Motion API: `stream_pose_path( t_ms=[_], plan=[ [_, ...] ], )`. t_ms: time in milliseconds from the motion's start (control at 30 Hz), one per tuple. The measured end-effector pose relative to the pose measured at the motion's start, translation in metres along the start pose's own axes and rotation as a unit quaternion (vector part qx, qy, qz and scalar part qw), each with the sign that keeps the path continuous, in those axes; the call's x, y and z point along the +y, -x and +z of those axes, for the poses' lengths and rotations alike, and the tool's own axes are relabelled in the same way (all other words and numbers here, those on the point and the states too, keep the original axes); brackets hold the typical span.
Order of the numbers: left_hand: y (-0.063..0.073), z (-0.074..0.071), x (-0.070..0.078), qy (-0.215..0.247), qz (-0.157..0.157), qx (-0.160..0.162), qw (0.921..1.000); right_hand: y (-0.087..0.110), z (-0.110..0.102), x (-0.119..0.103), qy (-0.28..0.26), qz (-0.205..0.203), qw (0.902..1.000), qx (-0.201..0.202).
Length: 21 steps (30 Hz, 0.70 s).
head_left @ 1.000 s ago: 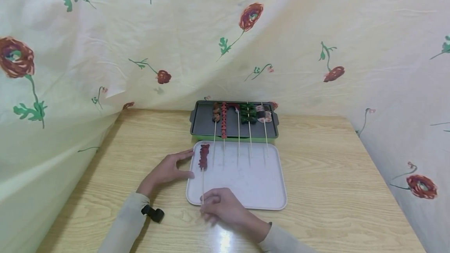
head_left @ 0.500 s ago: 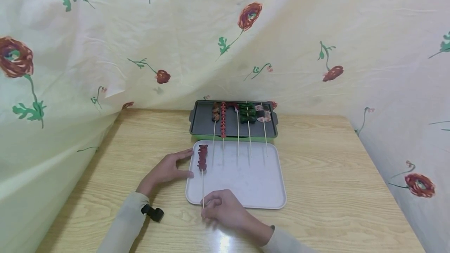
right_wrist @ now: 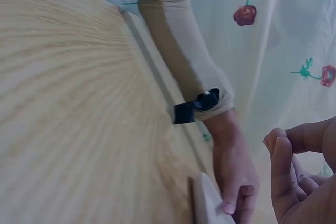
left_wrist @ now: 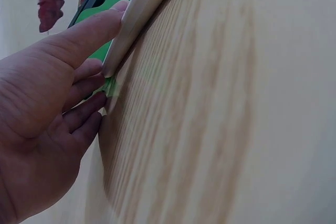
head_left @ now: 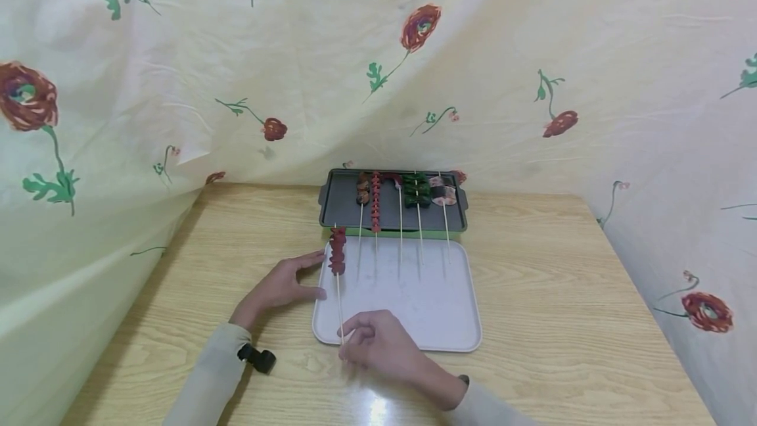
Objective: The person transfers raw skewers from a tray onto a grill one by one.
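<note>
My right hand [head_left: 381, 346] pinches the bare stick end of a skewer [head_left: 337, 252] threaded with dark red meat pieces. This skewer stands over the left side of a white tray [head_left: 408, 321], its tip overlapping the front left corner of the grill pan [head_left: 433, 219] in the head view. In the right wrist view, thumb and index fingertips [right_wrist: 281, 142] of that hand meet; the stick hardly shows there. My left hand [head_left: 286, 284] touches the tray's left rim, thumb and index finger spread apart along it. The left wrist view shows its thumb [left_wrist: 100, 27] on the rim.
Several other skewers lie on the pan, sticks reaching out over the tray: brown chunks [head_left: 363, 189], small red pieces [head_left: 375, 202], a dark red curl [head_left: 391, 179], green pieces [head_left: 417, 190] and pale rounds [head_left: 442, 191]. A flowered cloth [head_left: 331, 84] hangs behind the wooden table [head_left: 544, 294].
The red meat skewer has moved away from me and slightly left, its tip passing from over the tray to the pan's front corner. The left hand and tray keep their place.
</note>
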<state>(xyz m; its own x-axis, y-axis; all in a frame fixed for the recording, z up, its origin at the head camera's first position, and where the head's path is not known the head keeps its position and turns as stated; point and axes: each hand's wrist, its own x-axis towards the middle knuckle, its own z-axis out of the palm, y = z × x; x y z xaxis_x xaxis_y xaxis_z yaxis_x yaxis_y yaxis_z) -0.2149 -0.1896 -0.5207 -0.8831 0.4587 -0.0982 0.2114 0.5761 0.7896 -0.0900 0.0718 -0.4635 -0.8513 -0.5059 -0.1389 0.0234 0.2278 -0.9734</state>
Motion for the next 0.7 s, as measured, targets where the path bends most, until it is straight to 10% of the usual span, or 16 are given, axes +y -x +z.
stream_pose_path(
  t_ms=[700],
  plan=[
    [-0.002,0.001,-0.002,0.011,-0.002,-0.001,0.9999,-0.037,-0.039,-0.038,0.003,0.006,0.9986,0.053]
  ],
)
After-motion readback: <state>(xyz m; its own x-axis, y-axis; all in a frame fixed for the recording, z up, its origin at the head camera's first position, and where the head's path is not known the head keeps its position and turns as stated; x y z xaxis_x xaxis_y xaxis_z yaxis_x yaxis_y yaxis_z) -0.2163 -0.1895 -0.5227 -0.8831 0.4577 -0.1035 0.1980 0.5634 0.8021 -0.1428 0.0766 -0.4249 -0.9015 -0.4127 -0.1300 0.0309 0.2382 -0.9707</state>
